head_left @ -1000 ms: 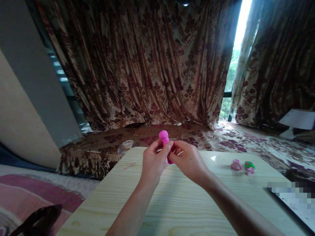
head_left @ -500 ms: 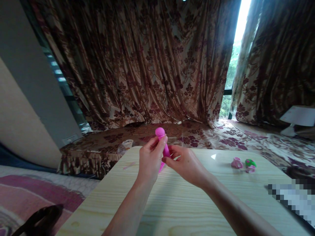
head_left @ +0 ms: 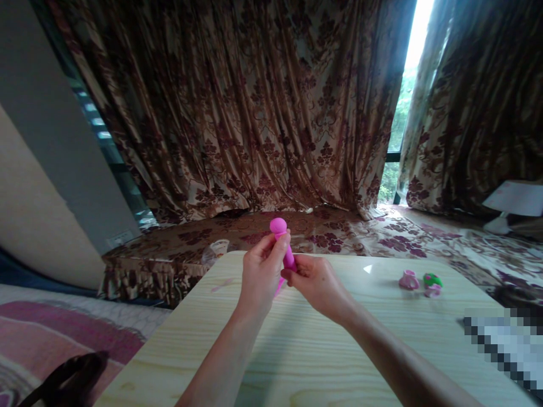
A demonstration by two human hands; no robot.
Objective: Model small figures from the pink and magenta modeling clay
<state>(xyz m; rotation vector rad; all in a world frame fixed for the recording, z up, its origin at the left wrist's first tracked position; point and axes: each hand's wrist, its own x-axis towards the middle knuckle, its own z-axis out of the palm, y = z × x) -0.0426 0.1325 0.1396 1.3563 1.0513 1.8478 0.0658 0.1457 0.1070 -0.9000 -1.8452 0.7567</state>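
A bright pink stick with a round knob on top is held up above the table, tilted slightly. My left hand is closed round its upper part, with the thumb just under the knob. At the lower end, my right hand pinches the stick between thumb and fingers. A pink piece shows below, partly behind my left hand; whether it joins the stick I cannot tell.
Below my hands is a pale wooden table. A small pink item and a green-and-pink item lie at its right. Beyond the far left corner is a clear plastic container. A pixelated dark-edged object occupies the right edge.
The stick and both hands have shifted very slightly right. My right fingers, somewhat spread before, are now closed more tightly against the stick's lower end.
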